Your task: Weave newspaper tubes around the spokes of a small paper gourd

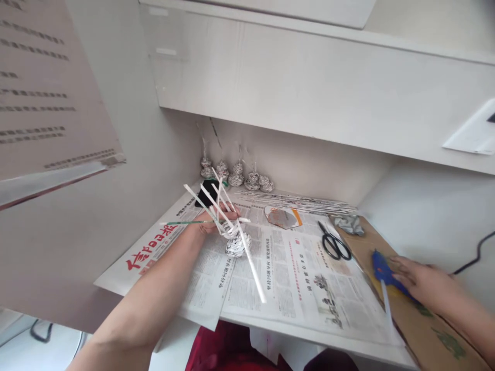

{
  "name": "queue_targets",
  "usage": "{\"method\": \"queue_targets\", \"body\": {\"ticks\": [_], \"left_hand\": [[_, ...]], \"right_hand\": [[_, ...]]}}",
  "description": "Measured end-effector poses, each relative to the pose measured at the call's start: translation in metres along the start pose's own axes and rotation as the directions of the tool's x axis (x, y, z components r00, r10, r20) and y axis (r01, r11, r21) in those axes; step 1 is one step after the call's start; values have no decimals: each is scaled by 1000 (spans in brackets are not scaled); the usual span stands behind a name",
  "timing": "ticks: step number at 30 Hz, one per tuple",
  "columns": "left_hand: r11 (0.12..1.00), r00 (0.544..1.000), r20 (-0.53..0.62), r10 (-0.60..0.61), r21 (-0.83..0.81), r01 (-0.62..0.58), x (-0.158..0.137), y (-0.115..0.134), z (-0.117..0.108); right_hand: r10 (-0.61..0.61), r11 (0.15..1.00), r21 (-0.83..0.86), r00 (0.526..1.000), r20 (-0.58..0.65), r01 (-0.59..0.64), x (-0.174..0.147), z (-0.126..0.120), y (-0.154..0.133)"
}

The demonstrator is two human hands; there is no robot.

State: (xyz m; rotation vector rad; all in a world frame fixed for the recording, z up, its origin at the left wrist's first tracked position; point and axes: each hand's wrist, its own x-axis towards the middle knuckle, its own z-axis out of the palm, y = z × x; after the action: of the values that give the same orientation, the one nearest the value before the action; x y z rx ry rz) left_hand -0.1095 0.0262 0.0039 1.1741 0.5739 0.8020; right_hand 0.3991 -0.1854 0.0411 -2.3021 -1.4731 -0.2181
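My left hand (212,222) is closed around the upper part of a small gourd-shaped piece woven from rolled newspaper (238,245). Several white paper sticks (252,263) splay out from its top, and a greenish one points left past my wrist. The rounded lower bulge shows just above the newspaper; whether it touches the sheet I cannot tell. On the right, my right hand (427,282) has its fingers around a blue hot glue gun (381,265) over the cardboard. A pale glue stick (385,301) projects from the gun toward the front edge.
Newspaper sheets (278,288) cover the desk. Finished woven gourds (236,175) line the back left corner by a black phone (207,194). Paper sticks (297,201) lie along the back wall. Black scissors (335,246), a glue-smeared scrap (283,217) and a grey rag (349,224) lie near the cardboard (433,335).
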Motion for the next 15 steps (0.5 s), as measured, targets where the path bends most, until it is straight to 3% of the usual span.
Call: {"method": "queue_targets", "body": {"ticks": [2, 4, 8, 9, 11, 15], "left_hand": [[1000, 1000, 6, 5, -15, -5, 2, -1, -4], [1000, 1000, 10, 7, -26, -6, 4, -1, -8], [999, 1000, 29, 4, -34, -3, 6, -5, -16], [999, 1000, 28, 7, -37, -6, 7, -6, -18], [999, 1000, 15, 17, -36, -17, 9, -8, -22], [999, 1000, -7, 31, -10, -31, 14, -10, -26]], "right_hand": [[-175, 983, -18, 969, 172, 181, 11, 6, -31], [-344, 939, 101, 891, 298, 329, 20, 19, -77], [-580, 815, 203, 754, 310, 543, 37, 62, -177], [-597, 802, 198, 745, 298, 564, 44, 75, -198], [-577, 817, 186, 771, 269, 546, 61, 100, -231], [-513, 859, 145, 831, 218, 492, 104, 140, -266]]}}
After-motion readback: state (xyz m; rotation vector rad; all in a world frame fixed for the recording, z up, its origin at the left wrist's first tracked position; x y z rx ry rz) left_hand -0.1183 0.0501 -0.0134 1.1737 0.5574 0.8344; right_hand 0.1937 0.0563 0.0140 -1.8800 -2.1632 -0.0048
